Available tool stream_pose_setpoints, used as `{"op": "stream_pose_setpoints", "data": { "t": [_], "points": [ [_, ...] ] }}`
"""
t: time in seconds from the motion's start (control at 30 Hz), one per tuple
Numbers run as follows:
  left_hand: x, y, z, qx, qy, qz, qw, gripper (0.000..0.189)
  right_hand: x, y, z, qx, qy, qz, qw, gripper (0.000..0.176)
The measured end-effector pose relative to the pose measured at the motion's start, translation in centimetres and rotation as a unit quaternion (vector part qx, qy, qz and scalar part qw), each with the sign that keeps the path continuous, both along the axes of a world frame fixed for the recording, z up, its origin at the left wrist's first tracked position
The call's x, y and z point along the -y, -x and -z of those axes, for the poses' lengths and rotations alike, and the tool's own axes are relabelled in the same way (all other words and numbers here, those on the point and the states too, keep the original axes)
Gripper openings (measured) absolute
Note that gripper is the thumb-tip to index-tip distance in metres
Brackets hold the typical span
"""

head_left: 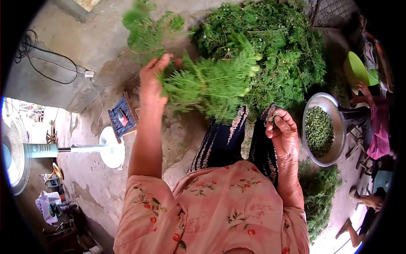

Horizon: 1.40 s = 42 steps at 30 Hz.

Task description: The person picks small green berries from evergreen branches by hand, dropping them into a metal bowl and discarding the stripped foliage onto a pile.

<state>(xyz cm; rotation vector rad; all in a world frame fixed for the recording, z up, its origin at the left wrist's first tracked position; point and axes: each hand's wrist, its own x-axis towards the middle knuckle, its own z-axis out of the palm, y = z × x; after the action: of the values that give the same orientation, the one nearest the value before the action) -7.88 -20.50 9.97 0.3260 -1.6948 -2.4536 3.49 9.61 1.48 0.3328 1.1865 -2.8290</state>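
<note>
My left hand point(154, 80) is wrapped round a leafy green branch point(207, 82) with feathery, cypress-like sprays and pale green cones at its right end. The branch is smeared by motion and hangs above my knees. My right hand point(282, 130) is raised over my other knee, its fingers pinched on a small green bit point(275, 117), perhaps a cone. Beside that hand stands a metal basin point(339, 139), partly filled with small green cones point(319, 131). A large heap of cut branches point(292, 46) lies in front of me.
More branches point(319, 194) lie to my right. A standing fan point(111, 146) and a small wooden stool point(123, 116) are on the left, near a black cable point(55, 55). Other people sit at the right edge, one in a magenta garment point(377, 131) by a green basin point(353, 70).
</note>
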Motion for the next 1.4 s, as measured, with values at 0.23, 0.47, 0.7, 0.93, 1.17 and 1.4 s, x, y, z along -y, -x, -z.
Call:
{"op": "stream_pose_setpoints", "data": {
  "t": [0.23,0.47,0.7,0.93,1.17,1.4],
  "points": [
    [-7.4,-2.4,4.3,0.087,-0.047,0.052,0.994,0.017,1.2,-2.1,-3.3,-0.055,-0.042,-0.103,0.992,0.018],
    [-10.0,-3.4,8.4,0.051,-0.028,0.057,0.997,0.018,4.6,-0.7,-3.1,-0.098,-0.339,-0.053,0.934,0.014],
    [-11.5,-4.8,8.5,0.052,0.011,0.033,0.998,0.017,7.3,0.5,-0.1,-0.229,-0.563,-0.067,0.791,0.030],
    [-10.6,-5.5,9.2,0.050,0.071,0.030,0.996,0.014,8.1,0.0,0.6,-0.169,-0.478,-0.133,0.851,0.016],
    [-9.8,-5.4,9.6,0.068,0.028,0.009,0.997,0.020,7.3,-2.8,-1.9,-0.194,-0.339,-0.256,0.884,0.009],
    [-8.1,-4.6,9.5,0.059,-0.108,0.065,0.990,0.020,3.3,-1.9,-0.2,0.066,0.033,-0.172,0.982,0.008]
  ]
}}
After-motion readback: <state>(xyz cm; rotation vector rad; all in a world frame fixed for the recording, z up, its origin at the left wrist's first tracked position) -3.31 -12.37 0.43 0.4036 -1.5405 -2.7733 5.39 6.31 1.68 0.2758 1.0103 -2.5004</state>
